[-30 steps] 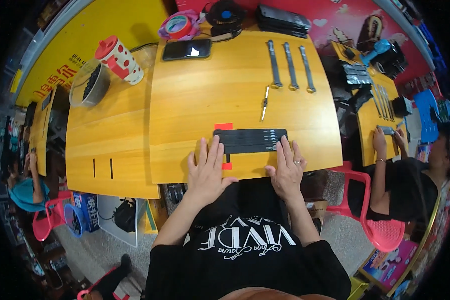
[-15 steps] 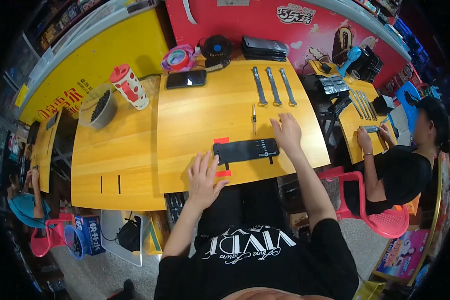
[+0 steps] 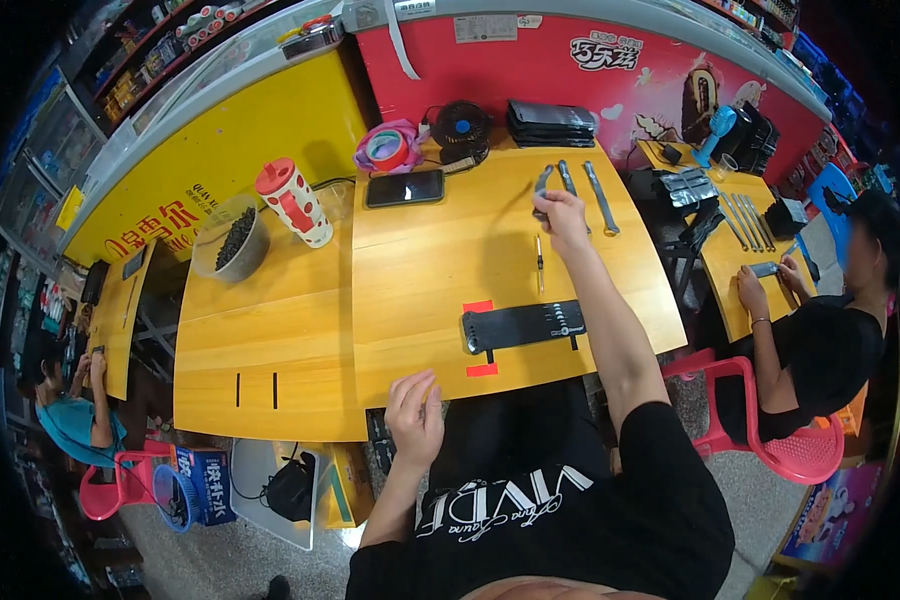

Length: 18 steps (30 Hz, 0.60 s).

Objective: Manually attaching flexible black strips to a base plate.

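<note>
Gripped in my right hand [image 3: 562, 218] is the end of a dark grey strap [image 3: 543, 182], tilted up at the back of the table. Two similar straps [image 3: 601, 198] lie side by side just right of it. My left hand [image 3: 416, 418] hovers at the table's front edge, empty, its fingers loosely extended. Between my hands, a flat black panel [image 3: 510, 328] with a row of holes and white print lies on the table, its right end partly behind my forearm. Red tape strips [image 3: 481, 370] show beside its left end. A slim pen-like tool [image 3: 540, 265] lies beyond the panel.
At the back are a phone [image 3: 405, 188], tape rolls [image 3: 387, 150], a small black fan [image 3: 461, 123] and stacked black pouches [image 3: 552, 124]. On the left stand a spotted tumbler [image 3: 295, 205] and a tub of black pieces [image 3: 232, 243]. People work at tables on both sides.
My right hand has moved from the panel to the back of the table and picked up the leftmost strap. My left hand has drawn back off the panel toward me. The view has shifted.
</note>
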Each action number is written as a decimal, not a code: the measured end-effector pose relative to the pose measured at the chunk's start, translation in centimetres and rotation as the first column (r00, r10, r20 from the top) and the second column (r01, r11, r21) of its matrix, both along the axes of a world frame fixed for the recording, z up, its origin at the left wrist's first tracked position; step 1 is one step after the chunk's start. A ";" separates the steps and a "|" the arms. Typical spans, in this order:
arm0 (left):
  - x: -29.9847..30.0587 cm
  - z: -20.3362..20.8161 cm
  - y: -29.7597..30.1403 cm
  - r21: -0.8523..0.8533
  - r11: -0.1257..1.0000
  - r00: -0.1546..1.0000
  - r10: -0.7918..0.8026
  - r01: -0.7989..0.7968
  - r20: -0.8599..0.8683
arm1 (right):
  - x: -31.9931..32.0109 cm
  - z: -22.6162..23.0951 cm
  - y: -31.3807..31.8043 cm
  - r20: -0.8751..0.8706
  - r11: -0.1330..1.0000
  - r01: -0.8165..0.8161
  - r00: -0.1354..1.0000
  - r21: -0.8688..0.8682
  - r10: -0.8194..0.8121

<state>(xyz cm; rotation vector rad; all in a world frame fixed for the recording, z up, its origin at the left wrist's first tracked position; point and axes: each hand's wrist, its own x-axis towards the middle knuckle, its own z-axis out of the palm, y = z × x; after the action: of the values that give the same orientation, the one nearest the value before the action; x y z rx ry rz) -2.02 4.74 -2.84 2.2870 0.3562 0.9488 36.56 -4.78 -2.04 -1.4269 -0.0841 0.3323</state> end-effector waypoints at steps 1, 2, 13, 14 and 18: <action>0.8 0.4 -0.3 -0.090 0.994 0.998 -0.051 0.055 0.040 | -2.8 0.6 -0.2 0.019 0.974 -0.091 0.996 0.207 0.089; 1.6 1.0 -0.9 -0.179 0.978 0.992 -0.097 0.111 0.082 | -7.0 1.2 -0.5 0.053 0.899 -0.179 0.984 0.400 0.172; 3.6 3.0 -5.3 -0.644 0.661 0.851 -0.525 0.384 -0.031 | -26.1 0.2 -10.5 -0.162 0.611 -0.217 0.849 0.762 0.503; 3.5 3.4 -5.2 -0.649 0.662 0.853 -0.520 0.373 -0.040 | -25.6 0.3 -11.4 -0.044 0.700 -0.278 0.913 0.658 0.405; 3.1 3.3 -4.4 -0.620 0.697 0.788 -0.583 0.360 -0.198 | -23.3 1.8 -15.8 0.301 0.964 -0.230 0.917 -0.136 0.261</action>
<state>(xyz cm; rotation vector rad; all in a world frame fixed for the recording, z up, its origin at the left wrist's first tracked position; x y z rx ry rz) 1.10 0.36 0.46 1.8448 0.1367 0.0809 13.26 -20.55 -0.23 -1.5616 -0.5201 0.3137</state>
